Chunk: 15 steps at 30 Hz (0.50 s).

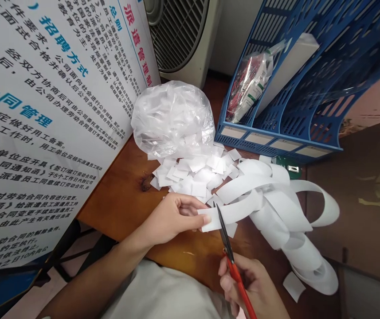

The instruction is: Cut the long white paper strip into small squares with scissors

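By near edge of table, pinches strip in left hand, grips scissors in right hand; best cut taut and square.

This looks like an office: beyond the hands, to the right, stands a blue file rack, and to their left a printed panel carries headings on recruitment and contract management.

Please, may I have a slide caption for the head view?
Left hand pinches a white strip while the right hand holds scissors across it.
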{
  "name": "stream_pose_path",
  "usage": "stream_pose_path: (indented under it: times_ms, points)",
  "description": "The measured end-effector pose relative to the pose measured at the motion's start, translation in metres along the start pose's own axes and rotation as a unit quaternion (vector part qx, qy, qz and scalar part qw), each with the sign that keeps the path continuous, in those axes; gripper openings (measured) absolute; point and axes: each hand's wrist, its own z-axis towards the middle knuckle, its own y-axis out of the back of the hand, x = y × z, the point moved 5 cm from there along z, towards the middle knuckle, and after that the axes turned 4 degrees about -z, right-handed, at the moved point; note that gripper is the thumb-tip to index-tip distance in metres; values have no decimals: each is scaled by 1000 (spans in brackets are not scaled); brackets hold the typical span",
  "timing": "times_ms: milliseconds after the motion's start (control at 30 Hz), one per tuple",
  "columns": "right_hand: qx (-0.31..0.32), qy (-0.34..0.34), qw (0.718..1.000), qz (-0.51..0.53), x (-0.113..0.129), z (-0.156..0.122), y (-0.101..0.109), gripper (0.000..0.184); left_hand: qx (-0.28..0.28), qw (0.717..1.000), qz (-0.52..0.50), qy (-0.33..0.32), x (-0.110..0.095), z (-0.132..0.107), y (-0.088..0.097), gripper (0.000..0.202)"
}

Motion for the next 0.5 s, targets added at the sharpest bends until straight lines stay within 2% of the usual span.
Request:
stream_pose_path:
  times_ms: [333,500]
  points:
    - [1,-12,1000,-25,-5,6,-1,45,-2,1000,0,19,-6,7,2,21]
    - [-20,-33,999,-19,-9,7,-3,45,-4,1000,-4,30,-4,8,4,24]
